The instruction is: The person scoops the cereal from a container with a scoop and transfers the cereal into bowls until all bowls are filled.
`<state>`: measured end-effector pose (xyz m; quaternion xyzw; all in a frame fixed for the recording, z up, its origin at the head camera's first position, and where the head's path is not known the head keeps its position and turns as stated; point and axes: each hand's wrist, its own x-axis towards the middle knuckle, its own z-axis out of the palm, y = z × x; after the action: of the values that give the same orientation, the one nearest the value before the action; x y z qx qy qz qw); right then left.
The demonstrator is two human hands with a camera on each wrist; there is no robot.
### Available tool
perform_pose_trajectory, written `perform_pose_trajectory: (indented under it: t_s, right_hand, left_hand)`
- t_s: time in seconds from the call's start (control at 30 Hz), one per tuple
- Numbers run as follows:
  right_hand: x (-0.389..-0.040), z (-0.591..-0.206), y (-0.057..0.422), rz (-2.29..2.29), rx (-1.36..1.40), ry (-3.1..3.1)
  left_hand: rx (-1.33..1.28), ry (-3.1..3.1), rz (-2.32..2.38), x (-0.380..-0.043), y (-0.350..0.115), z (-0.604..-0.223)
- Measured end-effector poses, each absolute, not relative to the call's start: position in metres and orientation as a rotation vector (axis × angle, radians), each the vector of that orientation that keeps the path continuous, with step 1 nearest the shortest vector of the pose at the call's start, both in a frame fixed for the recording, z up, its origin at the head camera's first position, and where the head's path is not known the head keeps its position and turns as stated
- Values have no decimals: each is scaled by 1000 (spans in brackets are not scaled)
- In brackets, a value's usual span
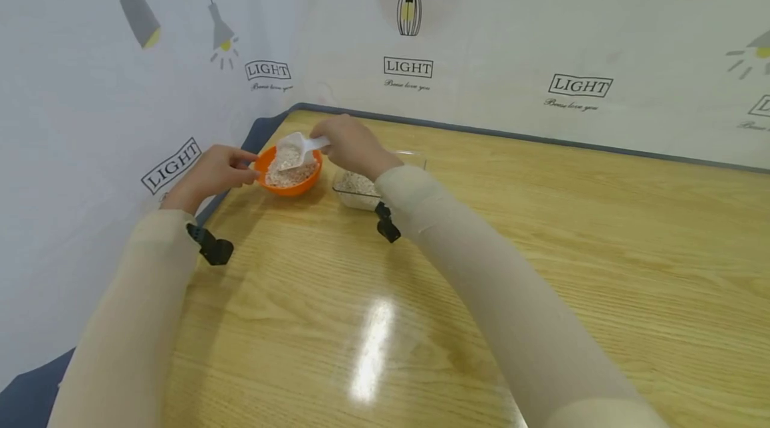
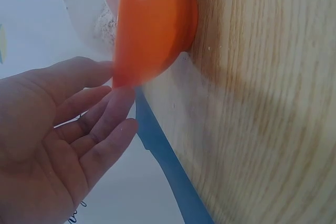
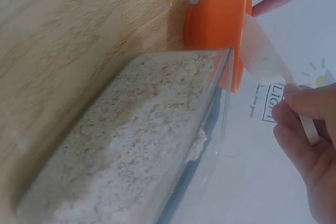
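An orange bowl [image 1: 291,191] stands at the table's far left, with pale oat-like flakes [image 1: 287,178] in it. My left hand [image 1: 214,174] pinches its rim between thumb and fingers, as the left wrist view shows at the bowl's side [image 2: 152,30]. In my right hand [image 1: 349,142] is the handle of a white scoop [image 1: 309,145]. The scoop tilts over the bowl with flakes in its pan. Just right of the bowl sits a clear rectangular container [image 3: 142,124] holding more flakes, partly hidden behind my right wrist in the head view.
The wooden table [image 1: 313,267] meets a dark blue edge strip [image 1: 481,133] at the back and left. Behind it hangs a white curtain [image 1: 481,27] printed with lamps. A black wrist camera [image 1: 216,249] hangs under each sleeve.
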<state>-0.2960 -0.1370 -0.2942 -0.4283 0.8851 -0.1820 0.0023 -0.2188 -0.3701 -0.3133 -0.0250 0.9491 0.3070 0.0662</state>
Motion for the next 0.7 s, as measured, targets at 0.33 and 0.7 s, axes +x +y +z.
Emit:
perform_pose_trajectory:
  t_s: [0.33, 0.7]
  right_hand:
    - [-284, -285, -139, -502, -1442, 2780]
    - [-277, -278, -133, -498, -1635, 2771]
  left_hand:
    - [-73, 2870, 925, -216, -367, -311]
    - [-70, 2859, 933, -217, -369, -310]
